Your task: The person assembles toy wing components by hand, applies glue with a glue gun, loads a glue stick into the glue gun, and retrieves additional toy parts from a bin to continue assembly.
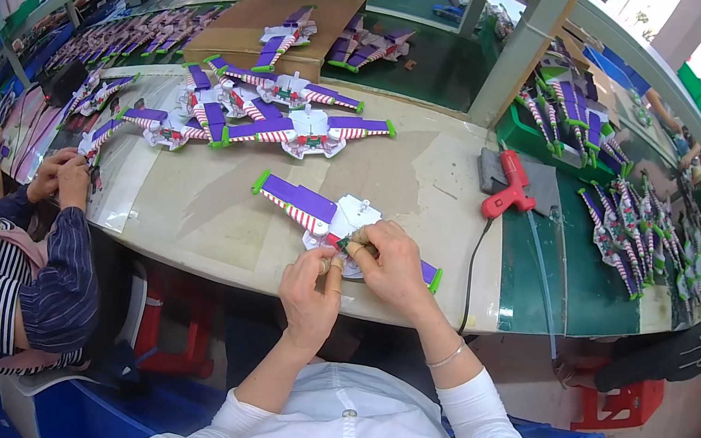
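Head view: a white plastic toy wing pack [328, 215], with purple wings striped red and white and tipped green, was seen flat on the pale bench [431, 186] near its front edge. It was pinched by the right hand [394, 264] fingers; the left hand [313, 283] fingers were pressed together against its body. A red glue gun [511, 186] lay well apart.

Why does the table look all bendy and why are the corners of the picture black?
In the head view, the fisheye lens curves the table edge and the shelf rail toward the rim, and its round picture leaves the corners dark; the middle is sharp, so the hands, left and right, on the purple-winged toy show clearly; bright windows glare at top right.
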Demonstrator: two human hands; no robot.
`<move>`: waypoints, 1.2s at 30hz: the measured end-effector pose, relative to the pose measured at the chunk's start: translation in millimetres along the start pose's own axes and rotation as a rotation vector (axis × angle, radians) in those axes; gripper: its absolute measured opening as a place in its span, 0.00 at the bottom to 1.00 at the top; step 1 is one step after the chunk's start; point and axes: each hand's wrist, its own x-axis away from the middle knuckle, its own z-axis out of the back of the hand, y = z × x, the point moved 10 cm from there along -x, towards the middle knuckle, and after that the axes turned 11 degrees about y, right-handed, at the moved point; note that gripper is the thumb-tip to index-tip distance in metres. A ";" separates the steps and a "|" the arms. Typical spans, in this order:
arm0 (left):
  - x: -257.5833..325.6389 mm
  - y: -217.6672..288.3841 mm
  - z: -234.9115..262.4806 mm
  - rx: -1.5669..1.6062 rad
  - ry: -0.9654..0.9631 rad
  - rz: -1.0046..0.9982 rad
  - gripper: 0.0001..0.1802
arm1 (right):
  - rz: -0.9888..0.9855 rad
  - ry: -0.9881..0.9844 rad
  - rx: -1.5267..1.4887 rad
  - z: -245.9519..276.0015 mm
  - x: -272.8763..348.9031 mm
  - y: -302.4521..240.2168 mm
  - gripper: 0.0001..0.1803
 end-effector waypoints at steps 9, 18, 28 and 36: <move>8.1 5.2 -3.0 -0.058 -0.043 -0.202 0.08 | 0.019 -0.057 0.046 -5.9 -0.8 2.2 0.08; 14.1 7.5 3.6 -0.072 -0.088 -0.338 0.08 | 0.219 -0.078 0.338 -15.6 -1.1 -40.1 0.06; 2.0 8.5 11.8 -0.006 -0.197 -0.283 0.07 | 0.228 -0.182 0.539 -36.8 -1.6 -47.7 0.09; -67.6 -21.0 25.8 0.049 -0.064 -0.163 0.09 | 0.404 -0.245 0.502 -43.6 -2.5 -61.1 0.05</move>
